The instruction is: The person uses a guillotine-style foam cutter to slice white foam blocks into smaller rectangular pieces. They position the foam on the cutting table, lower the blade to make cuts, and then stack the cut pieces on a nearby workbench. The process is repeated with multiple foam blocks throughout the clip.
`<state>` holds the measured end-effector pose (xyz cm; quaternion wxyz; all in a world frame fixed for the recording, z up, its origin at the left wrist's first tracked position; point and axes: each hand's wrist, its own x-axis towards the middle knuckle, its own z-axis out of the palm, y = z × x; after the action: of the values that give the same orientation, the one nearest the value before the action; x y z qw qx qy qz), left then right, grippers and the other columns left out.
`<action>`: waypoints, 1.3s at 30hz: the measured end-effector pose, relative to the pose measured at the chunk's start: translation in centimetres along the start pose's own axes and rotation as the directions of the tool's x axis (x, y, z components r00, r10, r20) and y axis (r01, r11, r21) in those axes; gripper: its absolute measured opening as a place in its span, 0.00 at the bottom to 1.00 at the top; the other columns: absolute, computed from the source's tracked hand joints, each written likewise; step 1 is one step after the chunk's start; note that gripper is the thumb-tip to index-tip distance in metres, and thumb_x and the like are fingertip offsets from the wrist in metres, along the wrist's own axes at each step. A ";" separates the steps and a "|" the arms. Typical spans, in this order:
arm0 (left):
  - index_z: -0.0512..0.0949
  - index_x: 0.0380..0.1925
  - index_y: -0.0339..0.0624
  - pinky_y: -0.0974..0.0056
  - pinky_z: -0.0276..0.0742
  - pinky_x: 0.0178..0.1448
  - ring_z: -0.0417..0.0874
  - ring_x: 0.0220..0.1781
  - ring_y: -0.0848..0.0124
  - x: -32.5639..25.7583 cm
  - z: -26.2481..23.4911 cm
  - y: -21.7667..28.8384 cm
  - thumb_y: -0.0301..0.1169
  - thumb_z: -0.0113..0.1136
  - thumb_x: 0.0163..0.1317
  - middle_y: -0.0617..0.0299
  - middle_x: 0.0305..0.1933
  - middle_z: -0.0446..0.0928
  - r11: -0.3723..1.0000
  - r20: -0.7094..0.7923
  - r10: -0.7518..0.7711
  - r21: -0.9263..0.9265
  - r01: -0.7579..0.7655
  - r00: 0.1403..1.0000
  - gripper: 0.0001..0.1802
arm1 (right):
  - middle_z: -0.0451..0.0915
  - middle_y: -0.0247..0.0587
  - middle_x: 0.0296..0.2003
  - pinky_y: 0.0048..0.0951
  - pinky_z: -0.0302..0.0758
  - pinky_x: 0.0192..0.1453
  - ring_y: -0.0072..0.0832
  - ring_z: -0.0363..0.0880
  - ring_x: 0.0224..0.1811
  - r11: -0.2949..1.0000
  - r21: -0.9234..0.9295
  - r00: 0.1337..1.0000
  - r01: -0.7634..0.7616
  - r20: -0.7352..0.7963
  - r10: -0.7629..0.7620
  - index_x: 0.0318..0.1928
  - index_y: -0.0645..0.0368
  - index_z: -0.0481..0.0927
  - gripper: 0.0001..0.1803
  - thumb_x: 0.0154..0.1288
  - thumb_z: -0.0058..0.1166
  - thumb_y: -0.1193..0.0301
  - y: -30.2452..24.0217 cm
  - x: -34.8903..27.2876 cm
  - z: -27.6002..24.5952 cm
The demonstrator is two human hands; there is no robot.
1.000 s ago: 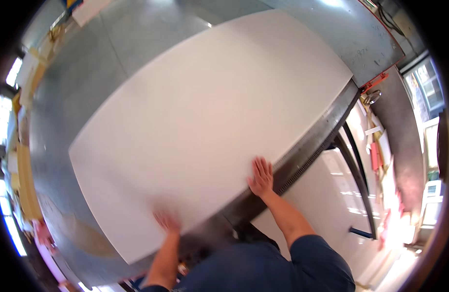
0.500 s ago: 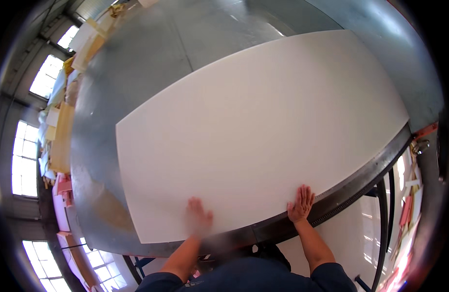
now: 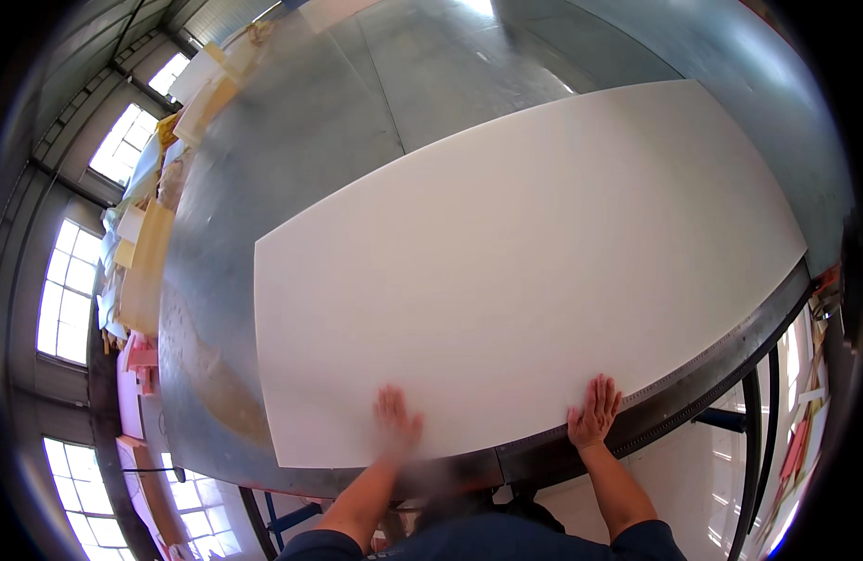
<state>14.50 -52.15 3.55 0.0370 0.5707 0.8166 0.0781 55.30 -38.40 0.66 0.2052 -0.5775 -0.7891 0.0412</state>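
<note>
A large white flat sheet [image 3: 525,271] lies on a grey metal table [image 3: 310,150], its near edge close to the table's dark front rail [image 3: 674,397]. My left hand [image 3: 397,421] rests on the sheet near its front left part, fingers spread, slightly smeared by motion. Farther right, my right hand [image 3: 595,411] lies flat at the sheet's near edge with the fingers stretched out and the wrist over the rail. Neither hand grips anything.
Stacked yellowish and white boards [image 3: 151,266] stand beyond the table's left side, with pink pieces [image 3: 141,365] nearer. Dark metal legs [image 3: 751,439] support the table at the right. A toothed strip [image 3: 712,355] runs along the front rail.
The whole view has shifted, so sheet and table appear farther right and slightly lower. Both hands still lie flat on the sheet; a little more of the toothed strip shows beside the right hand.
</note>
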 end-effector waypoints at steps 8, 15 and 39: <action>0.53 0.74 0.40 0.40 0.39 0.78 0.46 0.80 0.45 0.7 -0.9 -0.9 0.49 0.53 0.62 0.45 0.79 0.47 1.000 0.005 0.026 0.003 -0.026 1.000 0.44 | 0.61 0.50 0.72 0.55 0.39 0.79 0.51 0.51 0.77 0.999 -0.026 0.998 0.025 -0.061 -0.027 0.69 0.66 0.63 0.37 0.67 0.40 0.54 -1.5 1.0 0.0; 0.54 0.73 0.40 0.39 0.40 0.78 0.46 0.80 0.45 10.9 0.1 -0.5 0.50 0.51 0.63 0.45 0.79 0.48 1.000 0.025 0.016 -0.016 -0.016 1.000 0.43 | 0.61 0.50 0.72 0.55 0.40 0.79 0.50 0.52 0.77 0.999 -0.039 0.999 -0.010 -0.042 0.008 0.69 0.65 0.64 0.36 0.66 0.40 0.54 -1.0 10.1 3.8; 0.54 0.74 0.43 0.41 0.42 0.78 0.48 0.80 0.48 34.8 1.1 -4.7 0.52 0.45 0.69 0.48 0.79 0.49 0.992 -0.108 0.082 0.104 -0.071 0.991 0.39 | 0.61 0.46 0.72 0.54 0.43 0.78 0.47 0.53 0.76 1.000 -0.030 0.994 0.003 -0.113 -0.007 0.69 0.61 0.64 0.36 0.64 0.46 0.55 -4.7 33.0 11.6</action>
<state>-1.75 -21.03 2.63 -0.0405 0.5974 0.7979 0.0703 38.60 -7.29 0.58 0.2411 -0.5800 -0.7781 -0.0041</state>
